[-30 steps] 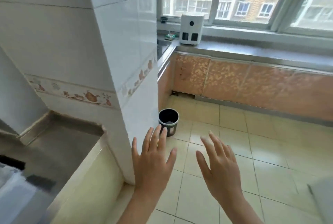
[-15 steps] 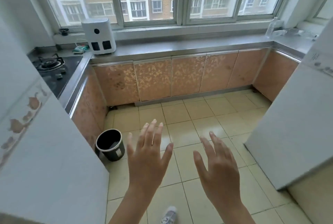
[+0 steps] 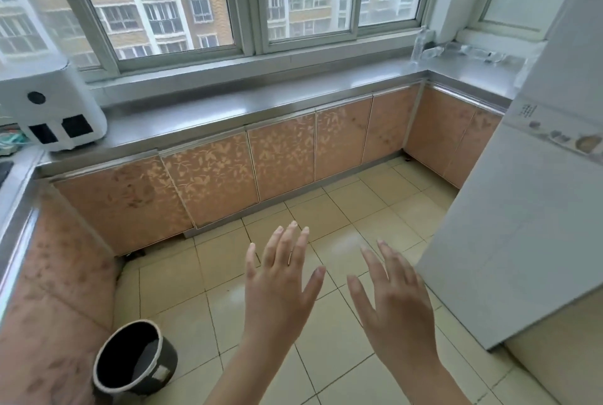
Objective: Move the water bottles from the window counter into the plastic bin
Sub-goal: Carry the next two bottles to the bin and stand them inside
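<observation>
A narrow kitchen with a steel window counter [image 3: 293,101] running under wide windows and turning at the far right corner. The water bottles [image 3: 463,53] sit at that corner: one stands upright at the bend [image 3: 418,45], and several more clear ones seem to lie on their sides along the right-hand run toward the white wall; they are too small and glassy to count. No plastic bin shows anywhere in view.

Both hands are raised over the tiled floor [image 3: 326,215], well apart from the counter. The left hand [image 3: 280,284] and the right hand [image 3: 391,300] have straight, spread fingers and hold nothing.

The step in hand looks like the approach. To do it well, walk to the right corner first, not stretching across; the counter is deep there and the white wall crowds that side. Take the upright bottle round its middle, since clear plastic is light, tips easily and dents under a hard squeeze. The lying ones can roll, so trap each against the counter before lifting. The bin has to be found before carrying anything.

A white appliance [image 3: 52,107] stands at the counter's left end, and a dark bucket [image 3: 133,359] sits on the floor by the left cabinets.
</observation>
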Available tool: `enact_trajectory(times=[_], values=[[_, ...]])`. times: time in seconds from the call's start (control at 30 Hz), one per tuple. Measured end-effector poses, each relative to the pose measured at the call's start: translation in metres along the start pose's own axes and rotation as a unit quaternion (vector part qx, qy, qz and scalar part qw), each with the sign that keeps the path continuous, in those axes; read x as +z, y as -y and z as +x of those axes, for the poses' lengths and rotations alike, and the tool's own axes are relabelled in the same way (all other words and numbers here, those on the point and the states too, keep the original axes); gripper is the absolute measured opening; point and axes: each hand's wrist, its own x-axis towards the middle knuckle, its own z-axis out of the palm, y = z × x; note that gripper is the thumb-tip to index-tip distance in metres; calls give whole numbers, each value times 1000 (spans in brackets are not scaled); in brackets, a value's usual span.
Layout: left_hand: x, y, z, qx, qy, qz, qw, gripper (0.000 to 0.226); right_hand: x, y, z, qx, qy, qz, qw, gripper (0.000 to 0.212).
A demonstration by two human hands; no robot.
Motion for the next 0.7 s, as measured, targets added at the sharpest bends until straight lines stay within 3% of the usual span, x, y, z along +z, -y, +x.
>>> enact_trajectory(times=[0.17,0.7], values=[[52,-6,85,28,17,-20,999,60,28,-38,78,39,-6,-8,999,54],[205,-58,383,26,4,-13,1000,61,106,-176,387,16,-5,-5,1000,53]])
